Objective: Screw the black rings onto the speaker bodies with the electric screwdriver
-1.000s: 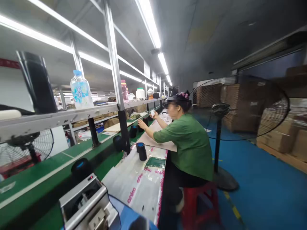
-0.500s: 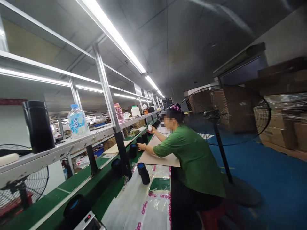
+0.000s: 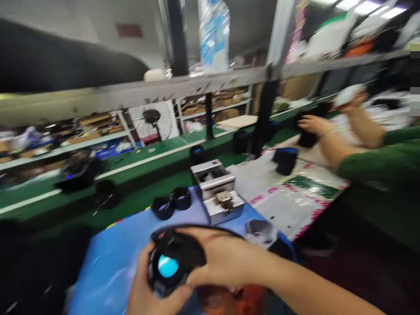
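Both hands (image 3: 218, 256) have come into view, gripping a black device (image 3: 179, 253).

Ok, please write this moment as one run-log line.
Left hand: holds black device; right hand: holds it too; ahead: silver machine; below: blue sheet

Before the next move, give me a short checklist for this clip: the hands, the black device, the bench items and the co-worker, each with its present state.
1. Both hands on the black device: ok; left hand and right hand hold it.
2. Blue disc in sight: ok; it faces the camera.
3. Black rings on the blue sheet: ok; two sit side by side beyond the hands.
4. Red display on the metal machine readable: cannot tell; too small and blurred.
5. Co-worker's hands apart from the device: ok; off to the right.
6. Sharp picture: not ok; blurred.
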The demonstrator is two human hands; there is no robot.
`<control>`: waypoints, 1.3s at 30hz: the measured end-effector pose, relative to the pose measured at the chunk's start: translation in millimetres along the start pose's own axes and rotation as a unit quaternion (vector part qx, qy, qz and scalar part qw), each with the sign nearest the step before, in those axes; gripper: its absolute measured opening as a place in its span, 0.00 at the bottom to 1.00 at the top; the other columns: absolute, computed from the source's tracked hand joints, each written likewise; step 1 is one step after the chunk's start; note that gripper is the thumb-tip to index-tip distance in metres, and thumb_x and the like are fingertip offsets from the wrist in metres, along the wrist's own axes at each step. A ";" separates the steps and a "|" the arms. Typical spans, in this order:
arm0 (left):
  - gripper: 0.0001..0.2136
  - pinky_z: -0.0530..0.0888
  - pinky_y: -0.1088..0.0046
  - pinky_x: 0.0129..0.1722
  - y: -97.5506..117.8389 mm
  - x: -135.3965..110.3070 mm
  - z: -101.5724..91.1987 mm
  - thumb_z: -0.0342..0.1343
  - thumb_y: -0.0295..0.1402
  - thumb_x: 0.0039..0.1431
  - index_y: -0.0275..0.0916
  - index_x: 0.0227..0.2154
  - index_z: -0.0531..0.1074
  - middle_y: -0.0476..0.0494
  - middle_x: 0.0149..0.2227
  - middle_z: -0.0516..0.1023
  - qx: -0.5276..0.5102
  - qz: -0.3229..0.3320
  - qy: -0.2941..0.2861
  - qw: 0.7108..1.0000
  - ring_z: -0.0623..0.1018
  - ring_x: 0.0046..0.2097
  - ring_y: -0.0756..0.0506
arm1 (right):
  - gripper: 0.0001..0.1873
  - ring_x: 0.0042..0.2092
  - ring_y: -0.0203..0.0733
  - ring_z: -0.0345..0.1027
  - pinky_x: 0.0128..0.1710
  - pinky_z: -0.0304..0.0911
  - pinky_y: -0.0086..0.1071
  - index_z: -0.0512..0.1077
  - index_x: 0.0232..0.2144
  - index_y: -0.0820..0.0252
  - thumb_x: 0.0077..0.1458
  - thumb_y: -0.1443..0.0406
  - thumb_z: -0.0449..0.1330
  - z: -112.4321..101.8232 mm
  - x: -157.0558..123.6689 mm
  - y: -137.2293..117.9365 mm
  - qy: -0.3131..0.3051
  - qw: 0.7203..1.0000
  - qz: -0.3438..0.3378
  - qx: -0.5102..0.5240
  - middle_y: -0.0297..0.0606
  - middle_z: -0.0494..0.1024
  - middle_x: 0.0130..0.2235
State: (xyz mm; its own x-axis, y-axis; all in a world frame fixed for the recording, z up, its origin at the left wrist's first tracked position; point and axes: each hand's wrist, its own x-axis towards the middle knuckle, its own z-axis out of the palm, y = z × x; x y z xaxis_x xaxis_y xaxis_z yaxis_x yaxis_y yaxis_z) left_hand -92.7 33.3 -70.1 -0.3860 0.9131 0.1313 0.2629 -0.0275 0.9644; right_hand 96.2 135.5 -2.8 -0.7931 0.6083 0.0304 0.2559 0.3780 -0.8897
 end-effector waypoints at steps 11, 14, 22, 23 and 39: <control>0.44 0.74 0.50 0.63 20.7 6.0 -10.2 0.83 0.39 0.34 0.44 0.56 0.67 0.39 0.57 0.81 -0.115 -0.024 -0.123 0.985 0.80 0.59 0.32 | 0.18 0.37 0.42 0.71 0.43 0.69 0.33 0.74 0.41 0.54 0.47 0.58 0.66 7.0 0.3 3.3 -0.001 0.996 0.089 -0.023 0.31 0.77 0.35; 0.49 0.71 0.48 0.66 19.8 4.6 -10.7 0.84 0.38 0.31 0.46 0.58 0.65 0.39 0.60 0.79 -0.145 -0.024 -0.117 0.982 0.78 0.62 0.31 | 0.17 0.36 0.43 0.70 0.39 0.68 0.34 0.73 0.39 0.54 0.46 0.55 0.64 9.3 0.0 6.8 0.024 0.990 0.120 -0.072 0.32 0.76 0.34; 0.48 0.69 0.48 0.67 19.7 5.9 -9.4 0.85 0.34 0.28 0.45 0.56 0.68 0.38 0.61 0.78 -0.168 -0.021 -0.117 0.979 0.77 0.63 0.29 | 0.18 0.36 0.43 0.72 0.39 0.72 0.34 0.75 0.39 0.54 0.44 0.57 0.67 0.6 10.5 -1.7 0.005 0.991 0.082 -0.108 0.33 0.79 0.36; 0.47 0.70 0.48 0.66 20.7 5.9 -9.0 0.85 0.34 0.29 0.45 0.56 0.68 0.39 0.60 0.79 -0.158 -0.024 -0.114 0.980 0.78 0.62 0.30 | 0.18 0.37 0.44 0.74 0.40 0.74 0.34 0.75 0.39 0.54 0.43 0.57 0.67 -0.4 11.3 -1.5 0.004 0.992 0.080 -0.102 0.33 0.80 0.37; 0.40 0.78 0.56 0.56 30.3 13.5 48.5 0.77 0.34 0.37 0.43 0.56 0.68 0.41 0.52 0.82 -0.049 -0.027 -0.150 0.987 0.83 0.53 0.35 | 0.36 0.13 0.40 0.58 0.10 0.56 0.32 0.71 0.27 0.55 0.36 0.34 0.76 -90.2 3.9 10.4 0.520 0.778 -0.251 0.250 0.30 0.67 0.16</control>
State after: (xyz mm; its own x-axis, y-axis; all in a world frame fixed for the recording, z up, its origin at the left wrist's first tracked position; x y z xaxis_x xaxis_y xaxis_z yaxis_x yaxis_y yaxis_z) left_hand -47.1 64.5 -50.2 -0.1141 0.9933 0.0190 0.1571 -0.0008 0.9876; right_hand 145.6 204.8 29.1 0.2176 0.8049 0.5520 -0.3940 0.5899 -0.7048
